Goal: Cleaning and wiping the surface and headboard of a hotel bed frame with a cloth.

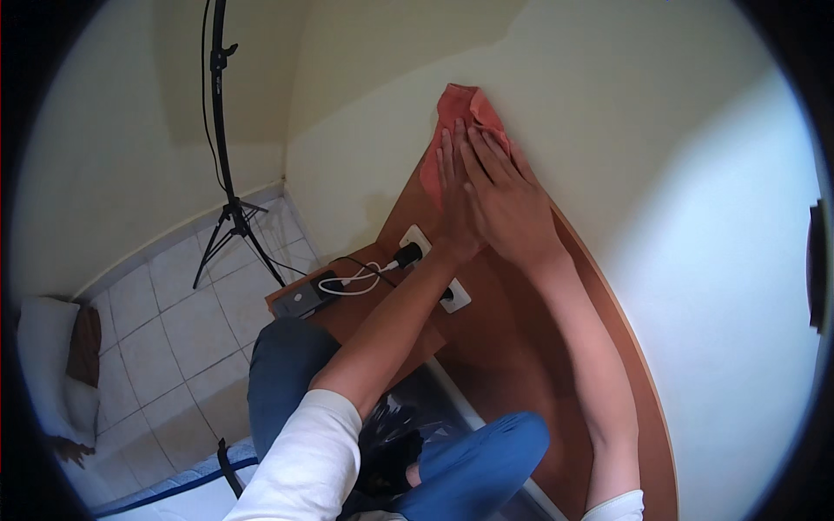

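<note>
A red cloth (461, 104) lies against the upper end of a brown wooden headboard (528, 325), its top edge near the wall. My left hand (458, 195) rests with extended fingers on the cloth's lower part. Partly overlapping it, my right hand (511, 202) lies flat with its fingertips on the cloth's right side. Neither hand is curled around the cloth. Below my left hand, a black plug (408, 254) sits in a white wall socket (415, 236); my left forearm passes close by a second socket (460, 298).
A grey phone-like device (296, 299) and a white cable (365, 291) lie on the small wooden shelf (371, 316). Left of it, a black tripod stand (236, 218) stands on the tiled floor (195, 332). My knees are beside the shelf; pillows (49, 358) lie far left.
</note>
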Action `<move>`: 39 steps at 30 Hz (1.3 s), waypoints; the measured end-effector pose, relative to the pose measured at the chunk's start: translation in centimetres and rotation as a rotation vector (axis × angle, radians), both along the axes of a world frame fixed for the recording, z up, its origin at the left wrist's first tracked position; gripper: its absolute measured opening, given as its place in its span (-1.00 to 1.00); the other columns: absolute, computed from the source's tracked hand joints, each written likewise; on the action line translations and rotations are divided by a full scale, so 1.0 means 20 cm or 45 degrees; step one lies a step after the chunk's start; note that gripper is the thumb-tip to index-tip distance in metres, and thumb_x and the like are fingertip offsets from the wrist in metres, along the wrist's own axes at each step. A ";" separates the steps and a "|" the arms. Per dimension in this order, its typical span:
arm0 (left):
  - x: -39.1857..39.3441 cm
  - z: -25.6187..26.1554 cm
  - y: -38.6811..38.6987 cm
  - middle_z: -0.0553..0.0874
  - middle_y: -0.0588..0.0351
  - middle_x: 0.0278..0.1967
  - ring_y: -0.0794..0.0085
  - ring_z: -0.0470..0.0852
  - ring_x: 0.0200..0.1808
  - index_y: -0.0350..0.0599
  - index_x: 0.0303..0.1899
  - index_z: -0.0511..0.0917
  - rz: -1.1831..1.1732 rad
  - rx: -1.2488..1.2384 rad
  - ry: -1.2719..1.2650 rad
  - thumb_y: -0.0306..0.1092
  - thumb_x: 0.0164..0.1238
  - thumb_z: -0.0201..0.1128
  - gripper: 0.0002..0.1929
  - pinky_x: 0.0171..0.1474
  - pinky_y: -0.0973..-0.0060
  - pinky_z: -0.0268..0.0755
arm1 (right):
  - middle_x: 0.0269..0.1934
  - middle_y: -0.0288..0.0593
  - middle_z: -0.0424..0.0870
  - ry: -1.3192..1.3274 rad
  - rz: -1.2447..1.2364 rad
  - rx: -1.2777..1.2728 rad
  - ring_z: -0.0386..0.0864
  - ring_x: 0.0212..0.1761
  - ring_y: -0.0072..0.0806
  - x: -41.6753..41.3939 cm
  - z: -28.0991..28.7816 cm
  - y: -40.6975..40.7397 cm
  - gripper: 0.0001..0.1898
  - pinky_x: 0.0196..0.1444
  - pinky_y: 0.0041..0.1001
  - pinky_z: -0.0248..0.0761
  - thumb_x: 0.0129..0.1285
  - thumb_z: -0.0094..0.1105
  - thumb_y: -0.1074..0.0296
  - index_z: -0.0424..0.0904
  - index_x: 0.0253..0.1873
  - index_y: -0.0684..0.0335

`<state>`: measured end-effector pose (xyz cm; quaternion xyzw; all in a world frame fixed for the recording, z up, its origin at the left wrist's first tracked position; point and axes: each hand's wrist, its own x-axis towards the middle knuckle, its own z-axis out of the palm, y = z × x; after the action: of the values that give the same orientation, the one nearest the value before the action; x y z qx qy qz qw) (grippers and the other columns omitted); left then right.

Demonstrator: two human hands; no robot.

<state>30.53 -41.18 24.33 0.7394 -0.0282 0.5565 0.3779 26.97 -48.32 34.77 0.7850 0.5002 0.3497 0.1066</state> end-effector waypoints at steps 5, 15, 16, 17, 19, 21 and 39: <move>-0.03 -0.01 -0.04 -0.04 -0.29 0.62 -0.12 -0.15 0.66 -0.29 0.58 0.04 -0.325 -0.350 -0.176 0.00 0.49 0.20 -0.16 0.64 0.02 -0.22 | 0.52 0.00 0.36 -0.200 -0.174 0.037 0.24 0.60 -0.15 0.14 -0.06 0.14 -0.44 0.67 -0.06 -0.14 0.53 -0.08 0.09 0.40 0.48 0.26; -0.03 -0.34 0.01 0.42 -0.34 0.40 -0.09 0.41 0.45 -0.47 0.41 0.30 -0.305 -1.152 -0.072 -0.45 0.66 -0.16 -0.57 0.51 0.19 0.21 | 0.63 -0.17 0.17 -0.555 -0.448 -0.394 0.00 0.70 -0.35 0.17 -0.31 0.19 -0.31 0.72 -0.14 -0.36 0.47 -0.01 0.02 0.21 0.60 0.20; -0.04 -0.35 0.00 0.42 -0.34 0.40 -0.09 0.41 0.45 -0.47 0.41 0.30 -0.306 -1.158 -0.070 -0.45 0.66 -0.16 -0.57 0.51 0.19 0.21 | 0.64 -0.19 0.16 -0.546 -0.436 -0.455 -0.02 0.71 -0.39 0.20 -0.35 0.18 -0.31 0.72 -0.16 -0.38 0.47 -0.02 0.04 0.19 0.61 0.19; -0.05 -0.35 0.00 0.43 -0.28 0.40 0.01 0.39 0.46 -0.43 0.38 0.34 -0.342 -1.389 -0.082 -0.41 0.66 -0.15 -0.58 0.51 0.22 0.19 | 0.64 -0.19 0.16 -0.544 -0.436 -0.460 -0.02 0.71 -0.39 0.23 -0.39 0.17 -0.31 0.72 -0.16 -0.38 0.47 -0.02 0.04 0.19 0.61 0.19; -0.05 -0.43 0.03 0.45 -0.22 0.39 0.12 0.37 0.47 -0.39 0.36 0.38 -0.359 -1.611 -0.083 -0.38 0.65 -0.14 -0.59 0.51 0.25 0.16 | 0.64 -0.21 0.15 -0.466 -0.351 -0.506 0.00 0.70 -0.43 0.25 -0.49 0.19 -0.36 0.72 -0.23 -0.34 0.48 -0.07 0.13 0.20 0.60 0.19; -0.05 -0.51 0.07 0.48 -0.22 0.33 0.11 0.41 0.42 -0.35 0.34 0.39 -0.094 -1.500 -0.031 -0.35 0.66 -0.15 -0.60 0.49 0.27 0.18 | 0.63 -0.21 0.19 -0.411 -0.309 -0.538 0.01 0.70 -0.43 0.29 -0.58 0.24 -0.39 0.72 -0.24 -0.31 0.47 -0.07 0.16 0.26 0.57 0.19; -0.06 -0.27 0.02 0.48 -0.21 0.37 0.10 0.40 0.45 -0.33 0.35 0.38 -0.386 -1.111 -0.193 -0.38 0.64 -0.10 -0.60 0.51 0.27 0.17 | 0.67 -0.27 0.07 -0.538 -0.405 -0.641 -0.08 0.72 -0.40 0.22 -0.43 0.16 -0.39 0.72 -0.29 -0.36 0.41 -0.01 0.15 0.34 0.54 0.09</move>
<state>29.29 -40.79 18.99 0.4562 0.0732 0.5072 0.7275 31.46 -45.10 26.17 0.7125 0.4092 0.3490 0.4506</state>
